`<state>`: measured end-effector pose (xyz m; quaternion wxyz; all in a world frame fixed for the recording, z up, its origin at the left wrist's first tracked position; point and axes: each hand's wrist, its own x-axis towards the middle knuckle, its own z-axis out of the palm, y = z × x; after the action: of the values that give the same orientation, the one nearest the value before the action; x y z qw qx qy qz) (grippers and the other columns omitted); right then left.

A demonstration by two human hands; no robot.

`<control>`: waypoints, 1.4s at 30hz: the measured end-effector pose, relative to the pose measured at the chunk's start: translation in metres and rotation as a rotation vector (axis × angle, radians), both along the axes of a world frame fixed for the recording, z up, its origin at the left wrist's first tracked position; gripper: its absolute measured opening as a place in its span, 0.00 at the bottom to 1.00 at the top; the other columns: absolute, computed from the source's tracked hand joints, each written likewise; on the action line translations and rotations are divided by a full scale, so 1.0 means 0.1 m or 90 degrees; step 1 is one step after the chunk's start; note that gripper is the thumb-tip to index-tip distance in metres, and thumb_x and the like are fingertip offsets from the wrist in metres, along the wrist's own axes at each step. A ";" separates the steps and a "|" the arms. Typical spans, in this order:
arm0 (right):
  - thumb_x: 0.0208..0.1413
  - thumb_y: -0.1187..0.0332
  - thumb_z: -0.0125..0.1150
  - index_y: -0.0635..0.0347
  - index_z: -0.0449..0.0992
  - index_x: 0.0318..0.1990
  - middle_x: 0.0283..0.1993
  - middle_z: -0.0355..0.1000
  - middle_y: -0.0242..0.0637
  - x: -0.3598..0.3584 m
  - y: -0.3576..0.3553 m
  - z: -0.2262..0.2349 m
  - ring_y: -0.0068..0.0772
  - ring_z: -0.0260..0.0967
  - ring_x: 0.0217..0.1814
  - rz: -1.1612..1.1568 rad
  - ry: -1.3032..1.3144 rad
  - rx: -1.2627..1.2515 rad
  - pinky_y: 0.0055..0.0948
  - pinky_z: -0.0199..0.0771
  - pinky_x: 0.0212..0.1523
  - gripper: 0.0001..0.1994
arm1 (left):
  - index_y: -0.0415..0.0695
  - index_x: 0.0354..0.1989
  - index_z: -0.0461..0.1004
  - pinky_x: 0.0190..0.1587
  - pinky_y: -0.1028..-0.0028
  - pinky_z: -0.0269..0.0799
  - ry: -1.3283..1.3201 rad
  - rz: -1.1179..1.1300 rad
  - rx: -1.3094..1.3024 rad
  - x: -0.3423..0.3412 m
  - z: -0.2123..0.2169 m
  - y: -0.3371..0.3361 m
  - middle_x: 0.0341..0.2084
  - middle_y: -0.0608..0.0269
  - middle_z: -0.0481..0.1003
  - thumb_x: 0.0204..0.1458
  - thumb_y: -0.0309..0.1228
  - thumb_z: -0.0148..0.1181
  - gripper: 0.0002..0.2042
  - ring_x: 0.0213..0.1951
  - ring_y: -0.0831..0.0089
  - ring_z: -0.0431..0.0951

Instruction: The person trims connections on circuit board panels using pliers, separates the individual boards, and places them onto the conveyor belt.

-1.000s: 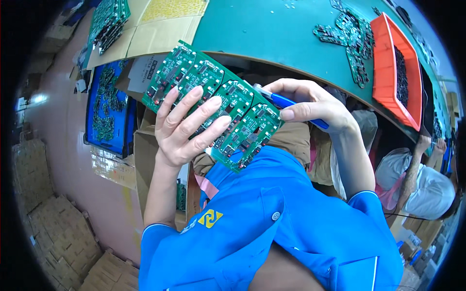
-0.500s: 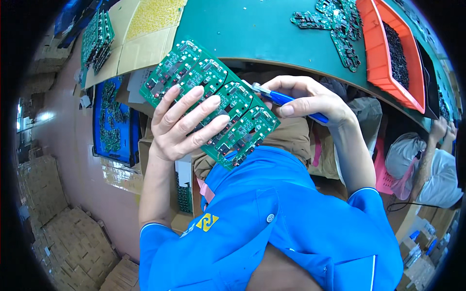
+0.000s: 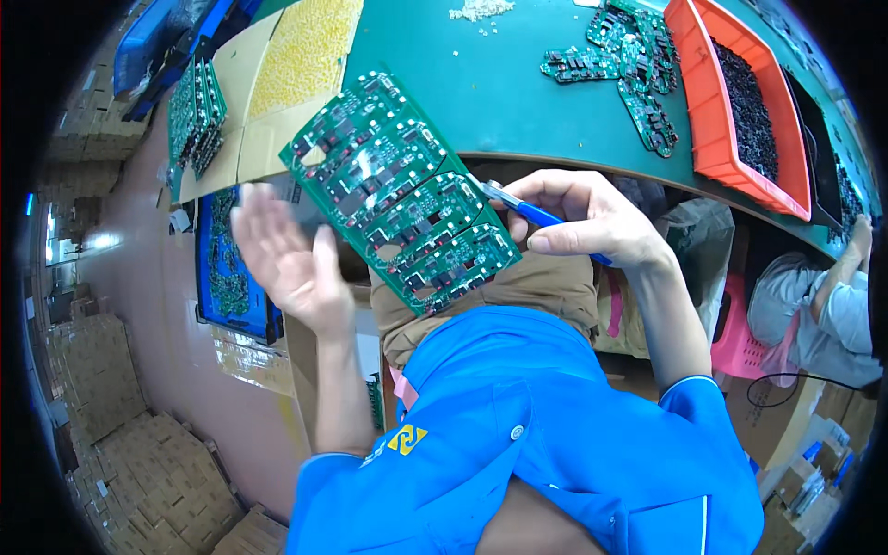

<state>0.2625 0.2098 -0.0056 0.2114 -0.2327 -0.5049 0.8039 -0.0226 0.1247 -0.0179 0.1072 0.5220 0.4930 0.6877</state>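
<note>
A green circuit board panel [image 3: 430, 190], split by dark slots into several sections, hangs tilted in front of my waist. My left hand [image 3: 291, 264] is off the panel to its left, fingers stretched out and slightly blurred, with nothing in it. In my right hand [image 3: 592, 217] are blue-handled pliers [image 3: 538, 215], fingers and thumb around the grips. Their metal jaws meet the panel's right edge. Whether right-hand fingers also support the panel from behind is hidden.
Loose cut boards [image 3: 638, 65] lie on the green table [image 3: 499, 102] beside a red bin [image 3: 689, 65] of small black parts. At left are stacked boards [image 3: 196, 120], cardboard with yellow bits [image 3: 305, 55] and a blue tray [image 3: 240, 319]. Another person's arm [image 3: 846, 259] shows at far right.
My left hand has let go of the panel and moved left, its fingers now spread. The panel stays by the pliers in my right hand, and the whole view has shifted slightly.
</note>
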 end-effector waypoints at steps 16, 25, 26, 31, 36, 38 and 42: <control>0.47 0.69 0.68 0.61 0.76 0.54 0.43 0.76 0.45 -0.16 -0.22 0.19 0.38 0.74 0.33 -0.372 -0.362 0.594 0.32 0.76 0.40 0.24 | 0.45 0.63 0.66 0.59 0.56 0.73 -0.565 -0.358 -0.193 0.61 0.04 0.05 0.58 0.57 0.72 0.66 0.30 0.52 0.17 0.58 0.64 0.74; 0.46 0.65 0.70 0.67 0.77 0.53 0.46 0.78 0.38 1.18 -0.95 0.26 0.25 0.71 0.46 -0.118 -0.397 0.127 0.29 0.72 0.52 0.26 | 0.39 0.67 0.61 0.63 0.53 0.69 -0.592 -0.513 -0.369 0.09 -0.23 -0.07 0.60 0.50 0.70 0.62 0.20 0.50 0.23 0.61 0.58 0.72; 0.46 0.66 0.70 0.68 0.77 0.53 0.46 0.78 0.38 1.35 -1.13 0.30 0.25 0.71 0.46 -0.166 -0.445 0.113 0.29 0.72 0.52 0.25 | 0.38 0.66 0.60 0.63 0.54 0.69 -0.558 -0.542 -0.395 0.08 -0.24 -0.08 0.59 0.50 0.70 0.62 0.20 0.50 0.23 0.60 0.58 0.73; 0.45 0.69 0.69 0.68 0.77 0.53 0.43 0.78 0.36 2.09 -1.63 0.26 0.25 0.74 0.46 -0.380 -0.661 -0.022 0.29 0.71 0.52 0.25 | 0.34 0.63 0.64 0.59 0.63 0.71 -0.369 -0.569 -0.509 0.33 -0.13 0.06 0.54 0.50 0.75 0.56 0.18 0.58 0.24 0.53 0.64 0.77; 0.41 0.59 0.66 0.63 0.78 0.48 0.44 0.78 0.51 2.01 -1.45 -0.26 0.54 0.76 0.49 -0.313 -1.269 0.269 0.44 0.75 0.50 0.25 | 0.34 0.57 0.70 0.54 0.74 0.69 0.051 -0.654 -0.571 0.48 0.08 0.45 0.47 0.61 0.76 0.52 0.21 0.63 0.22 0.48 0.76 0.74; 0.43 0.60 0.65 0.59 0.79 0.51 0.45 0.78 0.49 1.63 -1.20 0.06 0.48 0.78 0.49 -0.400 -1.004 0.345 0.37 0.76 0.51 0.25 | 0.35 0.59 0.69 0.56 0.72 0.68 0.184 -0.668 -0.611 0.39 0.20 0.53 0.48 0.61 0.76 0.50 0.21 0.64 0.25 0.50 0.75 0.73; 0.44 0.67 0.66 0.59 0.75 0.53 0.43 0.74 0.44 0.76 -0.69 0.54 0.47 0.74 0.48 -0.260 -0.590 0.707 0.38 0.73 0.50 0.24 | 0.34 0.52 0.70 0.52 0.70 0.70 0.439 -0.667 -0.625 0.26 0.41 0.58 0.40 0.54 0.76 0.47 0.19 0.62 0.21 0.44 0.67 0.76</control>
<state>0.3383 0.1405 0.0484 0.2085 -0.4958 -0.8201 0.1956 0.0035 0.1828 0.0228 0.4757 0.7624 0.4357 0.0521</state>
